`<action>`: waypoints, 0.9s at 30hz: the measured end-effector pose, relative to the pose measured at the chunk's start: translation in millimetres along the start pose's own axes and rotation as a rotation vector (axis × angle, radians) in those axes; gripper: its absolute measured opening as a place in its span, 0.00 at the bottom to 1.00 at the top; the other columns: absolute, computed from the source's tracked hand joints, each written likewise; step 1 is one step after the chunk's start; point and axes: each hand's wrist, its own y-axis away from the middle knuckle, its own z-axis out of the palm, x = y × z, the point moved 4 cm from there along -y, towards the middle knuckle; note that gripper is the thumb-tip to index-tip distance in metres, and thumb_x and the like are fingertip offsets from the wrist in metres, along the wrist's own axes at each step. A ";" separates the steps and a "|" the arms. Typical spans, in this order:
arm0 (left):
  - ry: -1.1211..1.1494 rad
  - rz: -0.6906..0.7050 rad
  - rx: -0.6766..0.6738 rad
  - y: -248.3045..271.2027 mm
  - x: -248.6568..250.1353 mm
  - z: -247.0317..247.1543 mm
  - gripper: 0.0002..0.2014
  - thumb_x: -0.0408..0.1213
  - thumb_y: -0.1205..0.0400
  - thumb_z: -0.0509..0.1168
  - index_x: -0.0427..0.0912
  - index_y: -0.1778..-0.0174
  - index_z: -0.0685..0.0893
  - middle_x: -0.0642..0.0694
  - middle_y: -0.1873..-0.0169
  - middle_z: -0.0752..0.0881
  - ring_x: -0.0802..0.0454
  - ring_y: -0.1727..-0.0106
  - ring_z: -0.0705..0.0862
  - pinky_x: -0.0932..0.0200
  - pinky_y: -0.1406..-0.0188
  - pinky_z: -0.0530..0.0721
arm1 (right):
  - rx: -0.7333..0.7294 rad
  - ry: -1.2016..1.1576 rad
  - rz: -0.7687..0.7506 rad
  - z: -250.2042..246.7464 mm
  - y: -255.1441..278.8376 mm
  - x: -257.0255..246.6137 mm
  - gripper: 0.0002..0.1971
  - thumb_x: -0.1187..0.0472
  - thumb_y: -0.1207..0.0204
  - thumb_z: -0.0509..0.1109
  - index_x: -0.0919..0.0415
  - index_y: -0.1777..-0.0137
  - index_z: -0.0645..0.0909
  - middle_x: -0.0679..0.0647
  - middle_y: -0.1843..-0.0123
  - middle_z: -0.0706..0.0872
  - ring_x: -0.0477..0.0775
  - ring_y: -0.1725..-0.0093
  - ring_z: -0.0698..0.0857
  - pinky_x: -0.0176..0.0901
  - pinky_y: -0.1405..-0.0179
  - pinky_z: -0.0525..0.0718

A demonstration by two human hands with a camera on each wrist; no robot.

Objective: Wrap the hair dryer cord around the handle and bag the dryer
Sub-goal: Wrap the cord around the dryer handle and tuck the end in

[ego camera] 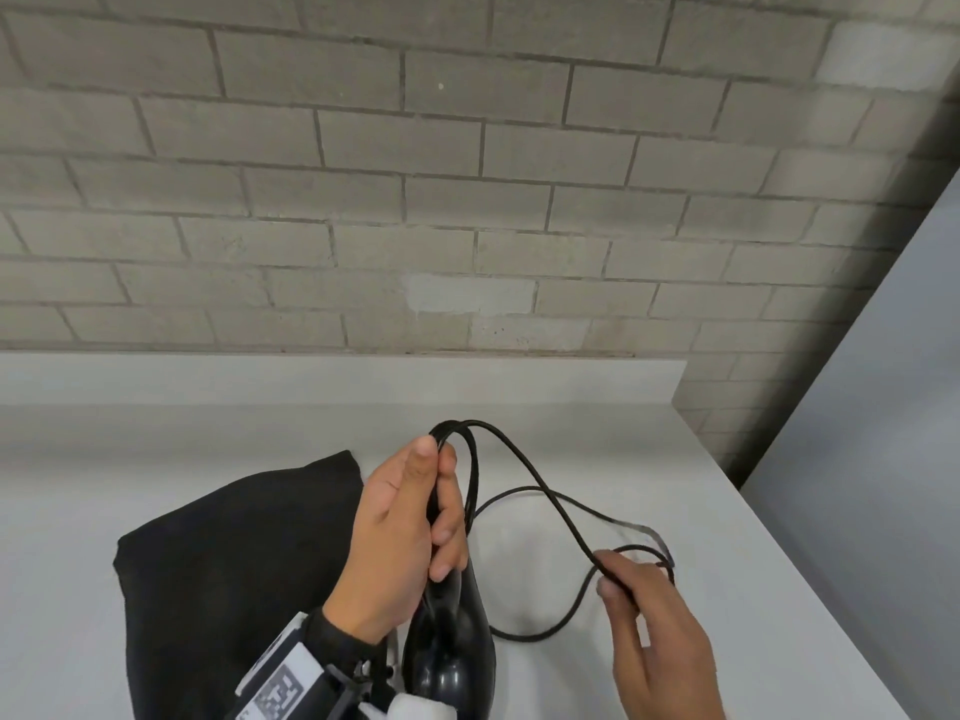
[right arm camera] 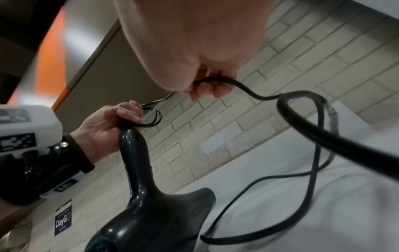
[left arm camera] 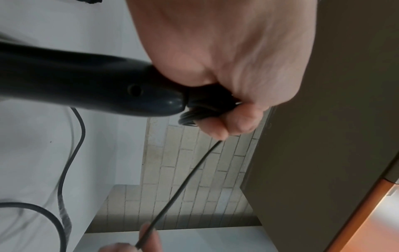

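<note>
A glossy black hair dryer (ego camera: 452, 646) (right arm camera: 146, 201) (left arm camera: 75, 85) stands on the white table (ego camera: 727, 511) with its handle pointing up. My left hand (ego camera: 410, 517) (right arm camera: 112, 122) (left arm camera: 226, 85) grips the top of the handle together with a few loops of the black cord (ego camera: 550, 491) (right arm camera: 306, 129) (left arm camera: 185, 180). The cord runs right and down to my right hand (ego camera: 644, 610) (right arm camera: 194, 76), which pinches it above the table. More slack cord lies in a loop on the table between the hands. A black cloth bag (ego camera: 234, 563) lies flat left of the dryer.
A grey brick wall (ego camera: 415, 174) rises behind the table with a low white ledge (ego camera: 311, 379) at its foot. The table's right edge (ego camera: 810, 589) runs diagonally close to my right hand. A small dark label (right arm camera: 63, 220) lies on the surface near the dryer.
</note>
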 end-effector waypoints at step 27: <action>-0.321 0.093 -0.316 4.5 1.4 35.5 0.22 0.45 0.08 0.51 0.31 0.59 0.77 0.44 0.79 0.85 0.50 0.74 0.86 0.54 0.66 0.84 | -0.308 0.156 -0.519 -16.9 -74.3 -88.7 0.06 0.63 0.18 0.69 0.58 0.45 0.85 0.49 0.57 0.80 0.49 0.61 0.78 0.44 0.63 0.82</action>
